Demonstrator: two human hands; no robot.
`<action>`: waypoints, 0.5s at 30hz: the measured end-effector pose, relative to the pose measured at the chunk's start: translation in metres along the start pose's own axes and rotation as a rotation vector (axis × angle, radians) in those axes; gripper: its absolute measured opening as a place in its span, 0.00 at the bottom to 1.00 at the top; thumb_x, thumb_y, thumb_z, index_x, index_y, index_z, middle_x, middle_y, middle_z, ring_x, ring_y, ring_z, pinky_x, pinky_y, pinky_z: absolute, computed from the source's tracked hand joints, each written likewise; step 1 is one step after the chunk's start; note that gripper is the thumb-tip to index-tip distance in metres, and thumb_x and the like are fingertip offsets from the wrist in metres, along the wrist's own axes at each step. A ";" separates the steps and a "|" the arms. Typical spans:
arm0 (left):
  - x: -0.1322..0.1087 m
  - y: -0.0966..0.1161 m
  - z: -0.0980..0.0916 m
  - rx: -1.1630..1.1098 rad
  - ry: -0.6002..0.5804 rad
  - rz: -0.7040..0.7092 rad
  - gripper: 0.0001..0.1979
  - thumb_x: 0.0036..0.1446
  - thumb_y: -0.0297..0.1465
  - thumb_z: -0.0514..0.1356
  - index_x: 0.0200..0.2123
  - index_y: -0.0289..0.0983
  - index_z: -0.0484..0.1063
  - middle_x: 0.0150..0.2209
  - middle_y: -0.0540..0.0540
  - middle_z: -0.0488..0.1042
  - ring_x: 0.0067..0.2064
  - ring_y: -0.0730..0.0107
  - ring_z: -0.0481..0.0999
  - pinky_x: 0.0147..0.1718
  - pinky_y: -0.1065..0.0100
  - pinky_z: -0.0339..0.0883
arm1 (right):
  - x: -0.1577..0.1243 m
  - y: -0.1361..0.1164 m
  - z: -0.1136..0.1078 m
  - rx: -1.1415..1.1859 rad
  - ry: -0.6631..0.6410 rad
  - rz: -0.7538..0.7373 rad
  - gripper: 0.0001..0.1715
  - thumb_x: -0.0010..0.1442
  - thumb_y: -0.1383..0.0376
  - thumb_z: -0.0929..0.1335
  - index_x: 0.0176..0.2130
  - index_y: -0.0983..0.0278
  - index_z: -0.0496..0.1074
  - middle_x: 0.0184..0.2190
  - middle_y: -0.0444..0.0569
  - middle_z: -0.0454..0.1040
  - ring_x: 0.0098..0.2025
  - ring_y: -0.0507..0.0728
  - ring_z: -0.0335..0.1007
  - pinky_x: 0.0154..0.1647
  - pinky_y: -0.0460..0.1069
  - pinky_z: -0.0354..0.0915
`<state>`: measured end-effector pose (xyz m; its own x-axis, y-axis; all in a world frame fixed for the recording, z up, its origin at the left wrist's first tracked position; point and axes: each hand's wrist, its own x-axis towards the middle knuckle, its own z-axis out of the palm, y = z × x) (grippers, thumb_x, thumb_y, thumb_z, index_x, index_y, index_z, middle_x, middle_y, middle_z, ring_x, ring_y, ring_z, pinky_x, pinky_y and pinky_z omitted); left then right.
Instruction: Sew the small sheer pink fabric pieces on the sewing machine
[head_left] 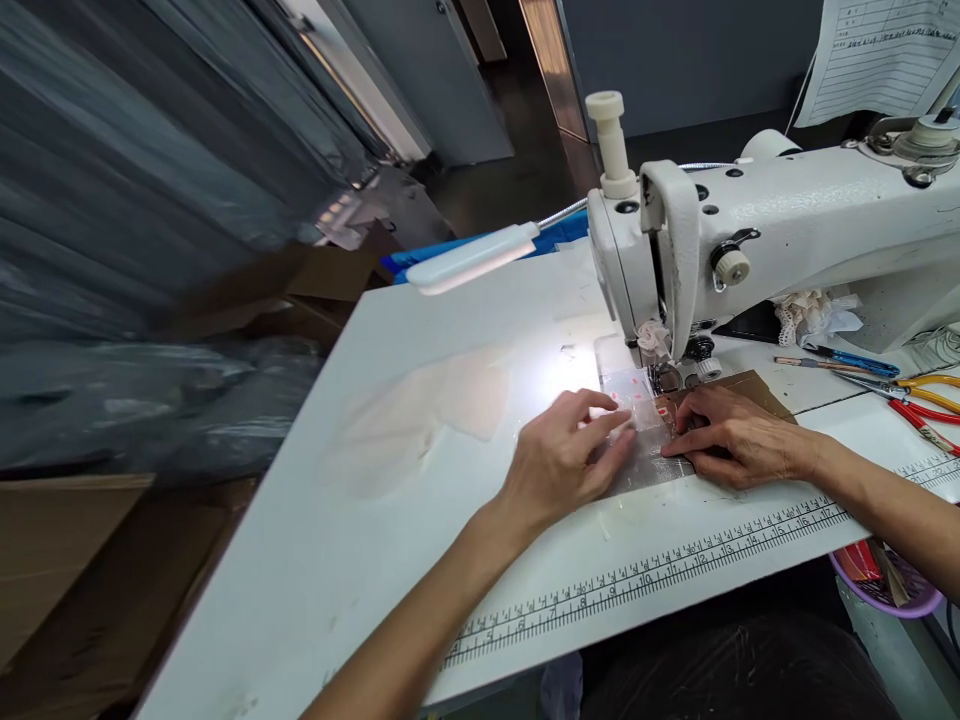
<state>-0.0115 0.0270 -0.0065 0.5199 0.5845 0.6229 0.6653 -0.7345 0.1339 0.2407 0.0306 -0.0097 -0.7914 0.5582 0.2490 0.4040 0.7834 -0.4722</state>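
Observation:
A white sewing machine [757,230] stands at the back right of a white table [375,520]. Under its needle lies a small clear plastic piece with red marks [637,400], over a brown card [757,388]. My left hand [566,455] rests on the plastic's left side, fingers curled and pinching its edge. My right hand [731,437] lies flat on the card just right of the needle, fingers stretched and pressing down.
A ruler scale [675,570] is printed along the table's front edge. Scissors and pliers with red and yellow handles [919,395] lie at the right. A lit lamp bar [472,258] hangs over the table. Cardboard boxes [67,560] and plastic-wrapped goods stand left. A purple basket [900,590] sits below right.

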 end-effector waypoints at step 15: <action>0.027 -0.023 0.026 0.081 -0.446 0.085 0.20 0.69 0.37 0.47 0.50 0.34 0.75 0.46 0.36 0.76 0.41 0.57 0.70 0.37 0.59 0.59 | 0.003 0.009 0.016 -0.034 0.165 0.035 0.18 0.67 0.69 0.61 0.52 0.65 0.75 0.46 0.58 0.68 0.46 0.60 0.68 0.47 0.58 0.73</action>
<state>0.0009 0.0686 -0.0127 0.7421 0.6281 0.2341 0.6413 -0.7669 0.0248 0.2352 0.0348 -0.0265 -0.6920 0.6202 0.3694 0.4474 0.7701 -0.4548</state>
